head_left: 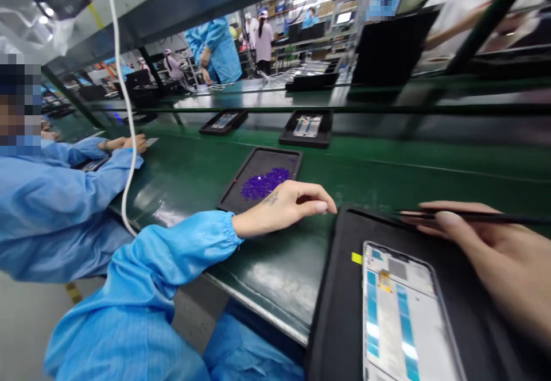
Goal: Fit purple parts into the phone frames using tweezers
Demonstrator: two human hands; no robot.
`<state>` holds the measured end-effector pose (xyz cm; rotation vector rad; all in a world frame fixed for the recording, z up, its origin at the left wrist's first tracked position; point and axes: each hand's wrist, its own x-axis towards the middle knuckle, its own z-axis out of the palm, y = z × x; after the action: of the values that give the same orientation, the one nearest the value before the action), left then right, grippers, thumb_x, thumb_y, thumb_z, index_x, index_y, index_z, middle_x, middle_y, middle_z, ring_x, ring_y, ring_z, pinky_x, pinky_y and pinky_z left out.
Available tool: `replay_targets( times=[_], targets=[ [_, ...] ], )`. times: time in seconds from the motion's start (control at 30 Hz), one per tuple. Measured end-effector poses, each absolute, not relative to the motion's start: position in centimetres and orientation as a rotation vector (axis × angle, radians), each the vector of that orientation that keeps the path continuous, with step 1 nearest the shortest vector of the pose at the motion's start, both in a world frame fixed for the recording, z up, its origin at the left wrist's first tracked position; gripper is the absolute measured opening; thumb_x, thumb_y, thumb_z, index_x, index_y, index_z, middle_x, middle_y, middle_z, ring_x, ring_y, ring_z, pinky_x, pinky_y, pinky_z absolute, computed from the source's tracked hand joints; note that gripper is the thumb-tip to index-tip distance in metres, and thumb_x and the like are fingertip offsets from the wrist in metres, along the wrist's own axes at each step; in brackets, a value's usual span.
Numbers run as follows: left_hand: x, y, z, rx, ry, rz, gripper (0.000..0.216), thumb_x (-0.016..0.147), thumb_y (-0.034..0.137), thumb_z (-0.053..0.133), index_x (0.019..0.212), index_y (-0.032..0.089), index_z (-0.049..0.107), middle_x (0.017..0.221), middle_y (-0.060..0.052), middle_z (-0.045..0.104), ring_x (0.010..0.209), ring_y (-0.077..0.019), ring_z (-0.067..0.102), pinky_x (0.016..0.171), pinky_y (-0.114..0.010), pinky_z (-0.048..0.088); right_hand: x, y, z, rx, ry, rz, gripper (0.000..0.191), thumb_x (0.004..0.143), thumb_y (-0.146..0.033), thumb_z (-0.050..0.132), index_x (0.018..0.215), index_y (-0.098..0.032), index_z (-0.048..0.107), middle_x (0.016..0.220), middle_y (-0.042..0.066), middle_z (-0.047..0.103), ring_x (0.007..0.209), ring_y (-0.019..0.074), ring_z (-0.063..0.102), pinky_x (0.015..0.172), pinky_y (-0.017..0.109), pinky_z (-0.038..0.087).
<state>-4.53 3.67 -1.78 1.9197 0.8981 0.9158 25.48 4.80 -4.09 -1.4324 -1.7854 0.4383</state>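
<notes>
My left hand (286, 206), in a blue sleeve, hovers over the green bench between two black trays. Its thumb and index finger are brought close in a pinch; whatever they may hold is too small to make out. Just behind it, a pile of small purple pieces (262, 185) lies in a shallow black tray (232, 197). My right hand (495, 249) grips dark tweezers (465, 216), tips pointing left, over the larger black tray (333, 295). A phone frame (391, 323) with blue strips and a yellow tab rests in that tray, below the tweezers.
Two black trays with phone frames (224, 120) (307, 126) stand farther back. A white cable (123, 82) hangs at left, beside a co-worker in a blue sleeve (77, 191). A metal beam (193, 8) crosses overhead; the bench edge (258, 306) runs in front.
</notes>
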Motion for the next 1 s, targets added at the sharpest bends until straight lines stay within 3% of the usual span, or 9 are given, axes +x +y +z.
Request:
replay_targets(
  times=[0.2,0.4,0.57,0.73,1.0],
  targets=[
    [0.1,2.4,-3.0,1.374,0.863,0.981,0.022,0.079,0.029,0.076,0.092,0.012,0.072,0.087,-0.005,0.071,0.08,-0.0118,0.064,0.078,-0.025,0.05,24.4,2.5,-2.8,-1.246,-1.524,0.755,0.028,0.09,-0.048,0.062,0.1,-0.023,0.069,0.095,0.009,0.077,0.084,0.0223,0.074,0.084,0.034,0.06],
    [1.4,1.3,-3.3,1.19,0.889,1.012,0.026,0.072,0.03,0.082,0.089,0.012,0.072,0.085,-0.005,0.072,0.076,-0.0121,0.067,0.079,-0.026,0.053,23.5,0.0,-2.7,-1.123,-1.407,0.899,0.032,0.088,-0.054,0.067,0.1,-0.024,0.072,0.096,0.005,0.076,0.081,0.0213,0.075,0.079,0.033,0.064],
    [1.8,1.0,-3.8,1.147,0.904,1.014,0.028,0.073,0.031,0.082,0.089,0.011,0.07,0.081,-0.005,0.071,0.073,-0.0111,0.066,0.075,-0.024,0.053,22.8,-1.2,-2.6,-1.225,-1.555,0.789,0.034,0.089,-0.058,0.063,0.095,-0.027,0.075,0.088,0.003,0.075,0.072,0.0203,0.072,0.066,0.031,0.062],
    [1.9,0.8,-4.0,1.144,0.876,1.003,0.024,0.075,0.026,0.08,0.089,0.011,0.068,0.08,-0.003,0.07,0.075,-0.0095,0.067,0.076,-0.021,0.053,22.2,-1.8,-2.5,-1.196,-1.7,0.671,0.024,0.092,-0.047,0.061,0.088,-0.028,0.075,0.1,0.002,0.075,0.087,0.0223,0.072,0.074,0.032,0.061],
    [1.8,0.7,-4.9,1.199,0.867,0.984,0.02,0.08,0.025,0.076,0.093,0.012,0.068,0.086,-0.006,0.075,0.082,-0.0132,0.073,0.081,-0.022,0.057,22.1,-1.6,-2.5,-1.233,-1.693,0.674,0.021,0.091,-0.043,0.062,0.092,-0.027,0.075,0.102,0.002,0.075,0.083,0.0209,0.072,0.07,0.03,0.061]
  ],
)
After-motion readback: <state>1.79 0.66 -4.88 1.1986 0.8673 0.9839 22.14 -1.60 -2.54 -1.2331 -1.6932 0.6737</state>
